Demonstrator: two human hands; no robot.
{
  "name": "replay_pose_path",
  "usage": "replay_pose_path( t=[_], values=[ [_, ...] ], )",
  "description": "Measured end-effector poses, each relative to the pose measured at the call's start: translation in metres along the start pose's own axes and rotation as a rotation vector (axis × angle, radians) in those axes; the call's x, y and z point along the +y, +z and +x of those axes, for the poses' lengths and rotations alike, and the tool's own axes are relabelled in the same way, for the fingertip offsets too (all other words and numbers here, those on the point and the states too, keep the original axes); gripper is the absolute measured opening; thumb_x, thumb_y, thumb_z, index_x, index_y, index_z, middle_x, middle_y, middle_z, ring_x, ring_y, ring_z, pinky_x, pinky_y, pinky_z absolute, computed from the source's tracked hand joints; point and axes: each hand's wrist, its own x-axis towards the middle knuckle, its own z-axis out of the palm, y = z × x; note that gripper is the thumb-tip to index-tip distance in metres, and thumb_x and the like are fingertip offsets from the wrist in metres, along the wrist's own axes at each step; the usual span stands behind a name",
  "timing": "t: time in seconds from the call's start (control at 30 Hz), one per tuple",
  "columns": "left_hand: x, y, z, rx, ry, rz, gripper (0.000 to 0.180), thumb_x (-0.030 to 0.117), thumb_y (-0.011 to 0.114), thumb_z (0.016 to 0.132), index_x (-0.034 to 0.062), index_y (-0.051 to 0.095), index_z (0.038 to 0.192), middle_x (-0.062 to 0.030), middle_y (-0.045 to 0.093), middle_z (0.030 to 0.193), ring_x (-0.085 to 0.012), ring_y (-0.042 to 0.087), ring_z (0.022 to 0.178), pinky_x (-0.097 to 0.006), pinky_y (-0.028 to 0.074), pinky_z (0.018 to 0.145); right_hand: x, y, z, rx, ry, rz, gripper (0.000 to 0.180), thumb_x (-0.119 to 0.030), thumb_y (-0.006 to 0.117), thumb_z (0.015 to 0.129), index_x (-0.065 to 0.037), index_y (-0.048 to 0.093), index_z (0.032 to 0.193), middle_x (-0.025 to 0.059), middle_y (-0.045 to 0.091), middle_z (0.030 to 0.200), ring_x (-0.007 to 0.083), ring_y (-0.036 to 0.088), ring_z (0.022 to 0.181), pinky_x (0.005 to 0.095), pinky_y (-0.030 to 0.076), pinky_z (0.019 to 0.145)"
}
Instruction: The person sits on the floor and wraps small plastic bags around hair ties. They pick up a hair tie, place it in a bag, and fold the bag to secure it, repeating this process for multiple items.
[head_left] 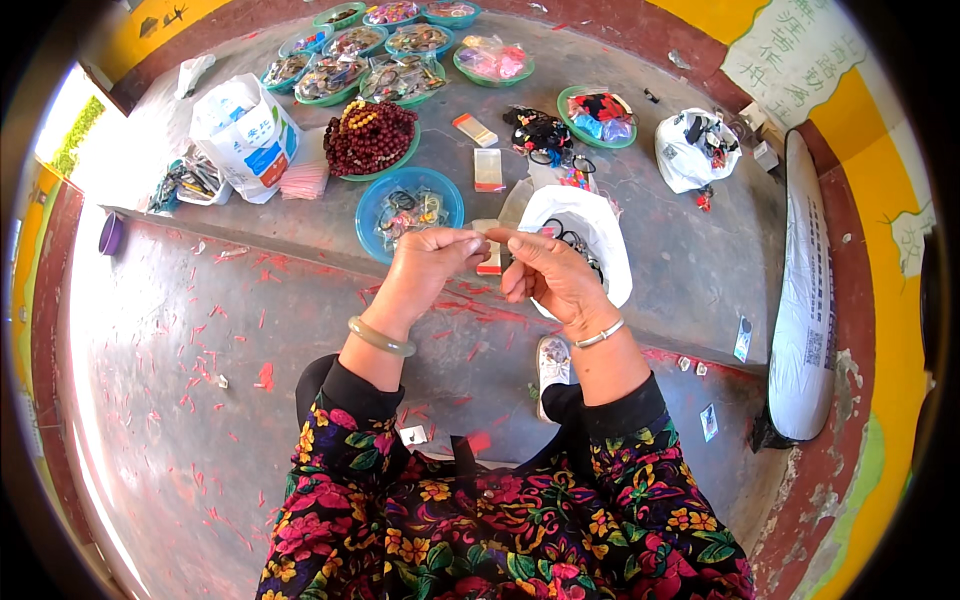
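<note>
My left hand (437, 258), with a pale bangle at the wrist, is closed in a pinch in front of the blue plastic basin (366, 205) of small clear packets. Close beside it my right hand (555, 275), wearing a silver bangle, has its thumb and forefinger together and the other fingers curled. The fingertips of both hands nearly meet; whatever they pinch is too small to make out. Behind the right hand stands an opened white bag (612, 228) with black hair ties inside. A small white and orange box (487, 262) shows partly between the hands.
Dark red beads (368, 150) fill a green basin, with several basins of small goods beyond. A white printed bag (243, 135) stands left, another white bag (680, 160) right. A long wrapped roll (803, 300) leans by the wall. Red scraps litter the floor below the ledge (690, 345).
</note>
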Motion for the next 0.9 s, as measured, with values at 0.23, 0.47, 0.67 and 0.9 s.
replay_pose_path(
  t=[0.23,0.47,0.67,0.9],
  values=[
    [0.004,0.006,-0.001,-0.022,-0.012,0.031,0.023,0.01,0.055,0.09,-0.0035,0.061,0.107,-0.0123,0.064,0.1,-0.0184,0.064,0.088,-0.028,0.053,0.076,0.008,-0.01,0.006,0.066,0.005,-0.084,0.025,-0.022,0.06,0.087,-0.002,0.063,0.101,0.007,0.064,0.067,0.0143,0.062,0.057,0.0265,0.053,0.055],
    [0.005,0.006,-0.002,0.013,-0.028,0.102,0.022,0.012,0.056,0.09,-0.0011,0.062,0.107,-0.0098,0.065,0.1,-0.0164,0.063,0.09,-0.027,0.054,0.073,0.0,-0.003,0.001,0.0,0.031,-0.176,0.027,-0.019,0.06,0.086,0.001,0.063,0.104,0.0073,0.064,0.065,0.0144,0.062,0.055,0.0247,0.052,0.053],
    [0.001,0.008,-0.003,-0.02,-0.022,-0.035,0.022,0.012,0.055,0.09,-0.0009,0.063,0.106,-0.0094,0.065,0.1,-0.0155,0.062,0.09,-0.025,0.054,0.072,0.002,-0.008,0.003,0.004,0.054,-0.211,0.032,-0.02,0.06,0.086,0.001,0.06,0.111,0.0089,0.064,0.065,0.0157,0.063,0.055,0.0241,0.053,0.052],
    [0.003,0.006,-0.003,-0.019,-0.02,-0.021,0.022,0.013,0.055,0.091,-0.0006,0.062,0.106,-0.0098,0.065,0.099,-0.0163,0.063,0.09,-0.026,0.054,0.074,0.001,-0.001,0.0,-0.052,0.009,-0.268,0.03,-0.019,0.059,0.087,0.001,0.06,0.11,0.0091,0.064,0.065,0.0147,0.063,0.054,0.0221,0.052,0.049]
  ],
)
